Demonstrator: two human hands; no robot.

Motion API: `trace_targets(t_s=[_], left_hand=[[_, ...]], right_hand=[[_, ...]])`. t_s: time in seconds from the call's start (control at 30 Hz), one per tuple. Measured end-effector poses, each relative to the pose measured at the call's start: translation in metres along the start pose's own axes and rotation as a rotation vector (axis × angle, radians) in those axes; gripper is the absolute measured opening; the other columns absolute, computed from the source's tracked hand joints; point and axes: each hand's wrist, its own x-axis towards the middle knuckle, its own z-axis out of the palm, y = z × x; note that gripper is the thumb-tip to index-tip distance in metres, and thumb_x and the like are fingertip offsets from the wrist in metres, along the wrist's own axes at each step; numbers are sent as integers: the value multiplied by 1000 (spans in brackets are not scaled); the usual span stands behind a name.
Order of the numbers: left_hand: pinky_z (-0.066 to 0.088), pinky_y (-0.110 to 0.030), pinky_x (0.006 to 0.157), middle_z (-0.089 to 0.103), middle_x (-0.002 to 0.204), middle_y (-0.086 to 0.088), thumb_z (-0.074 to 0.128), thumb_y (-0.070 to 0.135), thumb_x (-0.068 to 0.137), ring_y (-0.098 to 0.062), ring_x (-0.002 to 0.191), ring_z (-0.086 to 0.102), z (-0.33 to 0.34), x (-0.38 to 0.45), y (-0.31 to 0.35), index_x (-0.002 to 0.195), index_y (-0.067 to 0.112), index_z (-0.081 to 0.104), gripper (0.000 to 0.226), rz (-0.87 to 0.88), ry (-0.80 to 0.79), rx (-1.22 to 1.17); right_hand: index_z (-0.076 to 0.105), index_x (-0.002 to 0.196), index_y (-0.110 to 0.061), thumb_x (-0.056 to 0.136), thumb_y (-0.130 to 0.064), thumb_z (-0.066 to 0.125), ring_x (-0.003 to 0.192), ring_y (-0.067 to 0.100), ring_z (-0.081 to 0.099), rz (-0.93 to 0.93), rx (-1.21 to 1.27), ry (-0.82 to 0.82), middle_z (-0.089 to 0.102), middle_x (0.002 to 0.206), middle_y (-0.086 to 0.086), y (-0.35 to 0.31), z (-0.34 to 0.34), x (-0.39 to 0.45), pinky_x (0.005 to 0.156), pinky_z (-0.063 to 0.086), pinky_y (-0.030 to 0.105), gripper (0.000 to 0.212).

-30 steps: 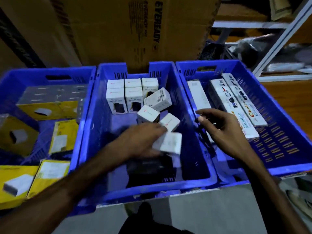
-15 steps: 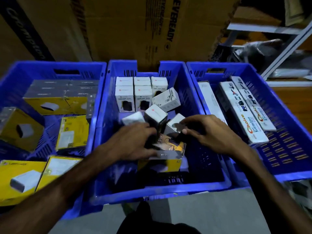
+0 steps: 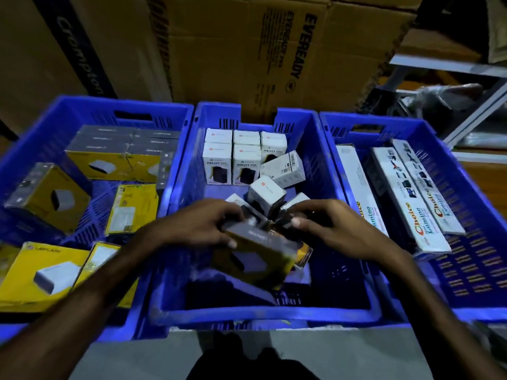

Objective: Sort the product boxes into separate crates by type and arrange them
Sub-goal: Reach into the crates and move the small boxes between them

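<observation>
I'm seeing both hands working inside the middle crate (image 3: 263, 311). Left hand (image 3: 197, 226) is gripping a yellow and dark box (image 3: 258, 259), fingers curled over its top edge, thumb on the near face; the box is tilting and blurring, raised off the crate floor. Right hand (image 3: 326, 226) is sitting just beside it, fingers bent around something dark at the box's far right corner; I can't tell what it is pinching, or if it's holding at all.

Just past the hands, loose white boxes (image 3: 267, 197) are lying tumbled at angles. Behind those, a neat row of white boxes (image 3: 233, 160) is standing upright against the far wall.

Left crate (image 3: 90, 111) is holding the yellow boxes (image 3: 41, 272), some flat, some leaning. Right crate (image 3: 472, 270) is holding long white boxes (image 3: 406, 198) lying lengthwise side by side.

Big cardboard cartons (image 3: 247, 50) are standing behind all three crates.
</observation>
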Motion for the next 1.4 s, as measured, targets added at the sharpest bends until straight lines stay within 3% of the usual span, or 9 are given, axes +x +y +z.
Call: trace_targets(t_s=[0.13,0.3,0.4,0.47,0.6,0.8,1.03,1.3,1.4], left_hand=[[57,-43,87,73,109,-16,85,21,82,-22,99,70,-9,-15,8,109,9,70,33,-11,220,-599],[56,-29,83,75,114,-15,74,16,81,-19,101,70,-1,-31,28,110,-1,70,33,-74,390,-959],[56,-26,70,78,100,-11,72,17,79,-18,84,72,9,-36,39,106,4,70,30,-153,505,-1181],[56,-24,59,76,94,-13,76,19,81,-19,72,71,15,-40,46,107,5,69,30,-185,650,-1271],[46,-22,47,72,89,-5,77,29,80,-14,58,62,29,-53,58,109,11,67,35,-249,859,-1257],[40,-25,42,66,85,-4,64,12,96,-21,48,55,36,-102,59,101,12,60,6,-221,1186,-1263],[43,-25,40,62,77,-14,73,17,95,-17,43,61,14,-171,8,110,2,59,26,-523,1664,-753],[61,-46,68,74,91,-15,88,30,78,-30,75,73,-15,-177,-84,98,15,67,33,-801,1414,-538],[59,-41,72,71,91,-9,82,13,83,-32,82,72,-20,-163,-97,97,13,64,23,-791,1366,-424]], right_hand=[[65,130,-25,89,-66,62,103,29,71,-55,352,84,72,110,14,-6,-5,0,92,55,51,59],[70,119,-23,93,-39,72,100,52,65,-105,553,151,66,105,29,-15,-15,16,86,54,61,31],[74,112,-17,94,-35,70,90,46,68,-104,615,164,67,101,32,-22,-17,24,80,55,62,26],[73,105,-8,97,-30,67,75,31,63,-85,711,205,65,86,31,-27,-12,30,66,52,49,25],[67,89,-8,99,-20,65,54,7,58,25,980,253,66,67,-1,-46,15,48,51,47,21,15],[67,125,-9,100,-22,64,84,13,69,74,1129,116,73,104,6,-80,54,61,63,60,26,28],[68,106,-24,98,-22,66,78,9,74,35,959,-116,75,92,2,-90,88,54,61,55,23,9],[67,115,-23,98,-23,67,79,12,73,-3,912,-155,78,99,13,-104,106,41,64,54,25,17],[70,110,-22,95,-25,72,77,12,73,6,904,-125,76,99,16,-105,105,42,66,53,27,15]])
